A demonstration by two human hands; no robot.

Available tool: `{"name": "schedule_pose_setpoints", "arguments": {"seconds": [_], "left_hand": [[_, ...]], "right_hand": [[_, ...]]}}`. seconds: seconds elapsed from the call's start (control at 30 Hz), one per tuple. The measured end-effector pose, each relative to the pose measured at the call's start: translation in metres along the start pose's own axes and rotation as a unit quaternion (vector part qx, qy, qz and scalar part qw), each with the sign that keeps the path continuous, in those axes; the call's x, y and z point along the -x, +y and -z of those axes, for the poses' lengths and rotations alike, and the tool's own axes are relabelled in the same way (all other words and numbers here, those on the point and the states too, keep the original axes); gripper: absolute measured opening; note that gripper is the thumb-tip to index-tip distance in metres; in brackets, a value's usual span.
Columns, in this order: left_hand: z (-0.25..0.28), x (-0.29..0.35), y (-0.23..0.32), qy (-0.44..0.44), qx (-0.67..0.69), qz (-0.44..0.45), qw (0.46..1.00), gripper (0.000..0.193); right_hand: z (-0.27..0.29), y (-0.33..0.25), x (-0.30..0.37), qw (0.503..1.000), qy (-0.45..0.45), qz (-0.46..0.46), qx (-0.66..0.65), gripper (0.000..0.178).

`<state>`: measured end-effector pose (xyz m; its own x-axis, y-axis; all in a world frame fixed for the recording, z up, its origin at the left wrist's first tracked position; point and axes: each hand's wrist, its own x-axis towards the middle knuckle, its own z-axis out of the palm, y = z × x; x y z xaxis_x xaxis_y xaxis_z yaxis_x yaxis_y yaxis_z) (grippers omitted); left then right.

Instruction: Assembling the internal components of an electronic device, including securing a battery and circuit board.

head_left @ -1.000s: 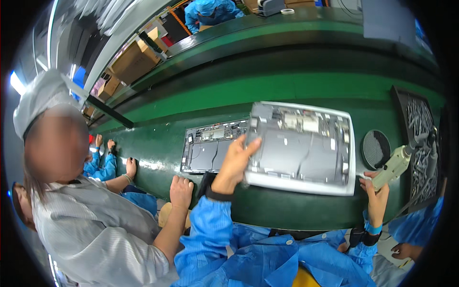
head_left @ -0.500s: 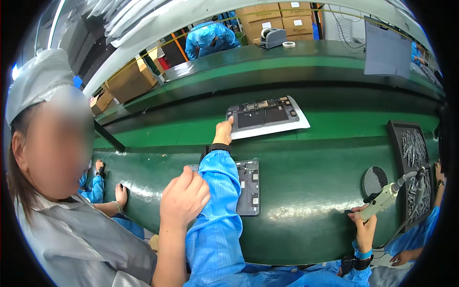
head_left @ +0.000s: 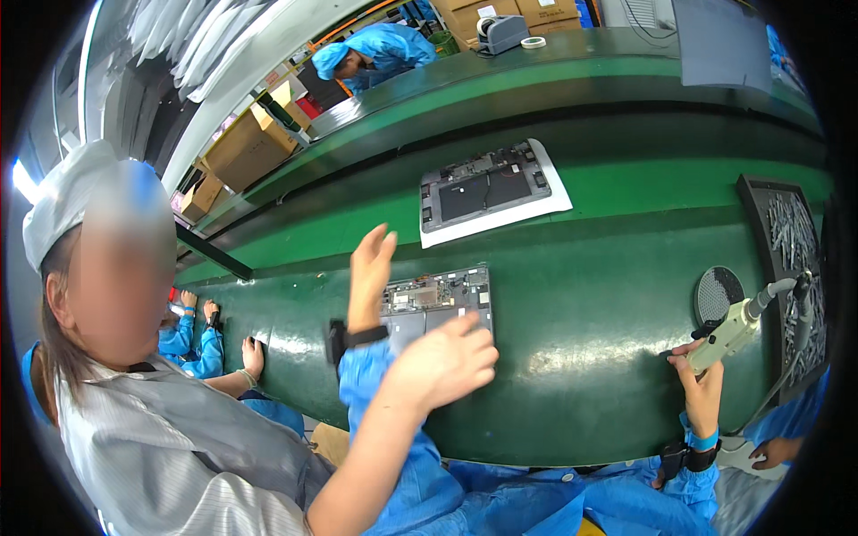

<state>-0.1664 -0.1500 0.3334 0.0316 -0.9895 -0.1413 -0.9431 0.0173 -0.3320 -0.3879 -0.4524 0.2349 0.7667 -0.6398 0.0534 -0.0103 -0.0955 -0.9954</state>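
Note:
My left hand is raised and empty over the green table, its thumb and fingers apart. Right beside it lies an opened tablet with bare circuit boards, partly hidden by my arm and by another person's hand, which reaches across my forearm. My right hand grips a cream electric screwdriver, held tilted over the right part of the table. A second opened tablet rests on a white sheet on the bright green strip farther back.
At the right stands a black tray filled with small grey metal-looking parts. Near it is a round mesh-topped dish. A person in grey stands close on my left. On the back shelf sit a tape dispenser and a tape roll.
My left hand has let go of the far tablet and drawn back toward me. The other person's hand has moved right, over the near tablet. My right hand still holds the screwdriver.

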Motion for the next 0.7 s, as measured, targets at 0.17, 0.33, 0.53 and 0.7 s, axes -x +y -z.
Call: {"name": "schedule_pose_setpoints", "arguments": {"seconds": [0.17,0.33,0.53,0.7], "left_hand": [[-0.039,0.000,0.063,0.041,0.000,0.116,0.992,0.008],[-0.053,0.002,0.065,0.079,0.016,0.167,0.983,0.007],[-0.060,0.002,0.067,0.086,0.020,0.199,0.976,0.010],[-0.064,0.004,0.062,0.118,0.010,0.191,0.975,0.007]], "right_hand": [[0.004,0.000,-0.011,0.999,-0.032,0.024,0.031,0.023],[0.008,0.001,-0.021,0.998,-0.055,0.026,0.025,0.034],[0.018,0.002,-0.012,0.995,-0.038,0.018,0.095,0.055],[0.017,-0.019,0.010,0.966,-0.042,-0.081,0.242,0.025]]}}
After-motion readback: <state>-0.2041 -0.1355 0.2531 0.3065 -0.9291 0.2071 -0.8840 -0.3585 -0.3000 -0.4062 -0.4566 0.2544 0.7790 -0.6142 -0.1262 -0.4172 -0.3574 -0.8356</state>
